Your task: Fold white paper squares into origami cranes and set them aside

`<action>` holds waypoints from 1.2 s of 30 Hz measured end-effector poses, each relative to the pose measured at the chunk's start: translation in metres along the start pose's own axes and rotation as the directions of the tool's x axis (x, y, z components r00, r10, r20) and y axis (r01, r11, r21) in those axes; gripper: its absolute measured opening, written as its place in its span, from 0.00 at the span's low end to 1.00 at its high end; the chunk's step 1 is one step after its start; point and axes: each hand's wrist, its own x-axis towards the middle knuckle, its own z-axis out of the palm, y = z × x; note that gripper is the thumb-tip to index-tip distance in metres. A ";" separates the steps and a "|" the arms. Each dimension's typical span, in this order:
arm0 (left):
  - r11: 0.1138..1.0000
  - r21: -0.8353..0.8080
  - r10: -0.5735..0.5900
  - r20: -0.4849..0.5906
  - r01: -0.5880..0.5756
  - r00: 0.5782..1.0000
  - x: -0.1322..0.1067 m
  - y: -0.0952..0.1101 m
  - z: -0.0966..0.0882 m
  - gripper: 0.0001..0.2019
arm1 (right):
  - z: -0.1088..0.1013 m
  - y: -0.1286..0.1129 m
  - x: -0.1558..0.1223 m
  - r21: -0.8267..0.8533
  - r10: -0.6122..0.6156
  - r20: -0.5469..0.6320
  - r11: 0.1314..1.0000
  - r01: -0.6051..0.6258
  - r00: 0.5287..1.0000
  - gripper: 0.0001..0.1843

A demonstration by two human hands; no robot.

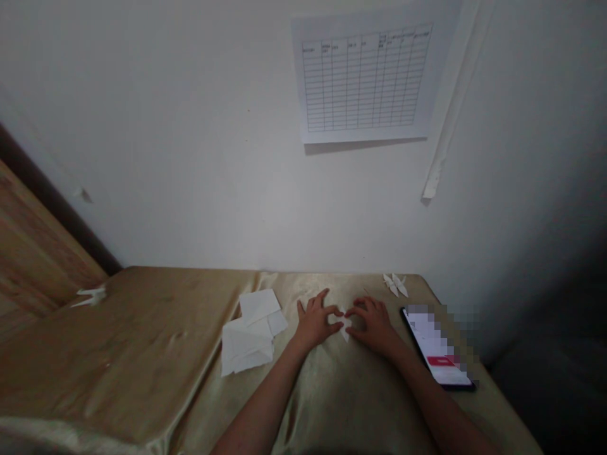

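Both my hands rest on a table covered with a shiny gold cloth [332,392]. My left hand [315,322] and my right hand [374,323] meet at a small folded piece of white paper [345,327]. Thumbs and forefingers of both hands pinch its edges, and the other fingers are spread on the cloth. Most of the paper is hidden between the fingertips.
A loose stack of white paper sheets [251,335] lies left of my hands. A folded white paper figure [395,284] sits at the back near the wall. A phone [436,347] with a lit screen lies to the right. A printed table sheet [365,82] hangs on the wall.
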 end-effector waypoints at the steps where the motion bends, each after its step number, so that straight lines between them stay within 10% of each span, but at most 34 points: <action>1: 1.000 0.002 0.003 0.016 -0.003 1.000 0.000 0.000 0.000 0.16 | -0.001 0.000 0.000 0.005 -0.010 0.013 1.000 0.010 1.000 0.19; 16: 0.998 0.027 0.056 0.097 -0.059 0.994 -0.004 -0.011 0.002 0.39 | -0.006 0.006 -0.004 0.045 -0.056 0.098 0.998 0.052 0.994 0.38; 36: 0.996 -0.035 0.083 0.091 -0.080 0.992 -0.010 -0.014 -0.016 0.23 | 0.001 0.016 0.004 0.171 -0.061 -0.122 0.982 0.081 0.991 0.17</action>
